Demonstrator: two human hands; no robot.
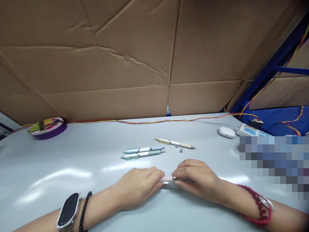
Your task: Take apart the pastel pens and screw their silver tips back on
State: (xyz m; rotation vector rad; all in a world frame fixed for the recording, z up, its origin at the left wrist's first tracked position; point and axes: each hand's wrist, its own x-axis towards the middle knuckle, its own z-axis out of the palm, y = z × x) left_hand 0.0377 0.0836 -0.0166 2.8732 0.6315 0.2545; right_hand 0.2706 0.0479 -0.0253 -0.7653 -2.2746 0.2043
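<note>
Three pens (144, 152) beyond both hands (166, 183)

purple tape roll (48, 128) far left | white earbud case (226, 132) + power strip (251, 131) right | cardboard wall (135, 61) behind

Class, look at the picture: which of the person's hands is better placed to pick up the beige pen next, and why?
Probably the right hand: the beige pen lies just beyond it, while the left hand sits nearer the two blue-green pens. Both hands grip a pink pen.
</note>
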